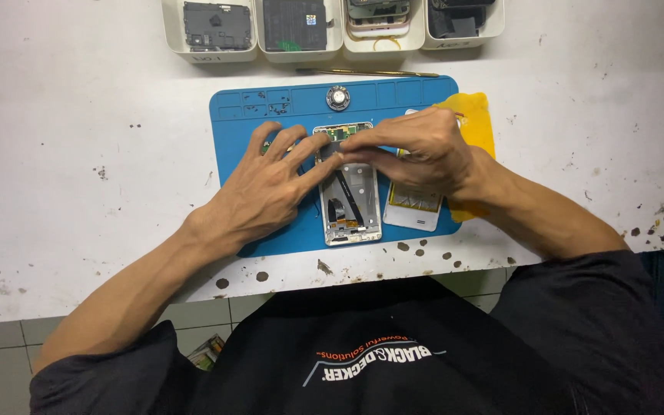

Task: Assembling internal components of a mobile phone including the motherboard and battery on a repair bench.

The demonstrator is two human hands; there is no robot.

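An opened phone frame (351,207) lies upright in the middle of a blue work mat (232,146), its green circuit board showing at the top end. My left hand (267,184) rests on the mat beside it, fingertips pressing on the frame's upper left. My right hand (424,146) comes in from the right, its fingers pinched on the upper part of the frame near the board. What the fingertips pinch is hidden. A white phone cover with yellow inside (415,206) lies just right of the frame, partly under my right wrist.
Several white bins (217,52) with phone parts stand along the table's far edge. A thin metal tool (366,73) lies behind the mat. A round silver part (338,97) sits in the mat's top tray. A yellow cloth (474,123) lies under the mat's right edge.
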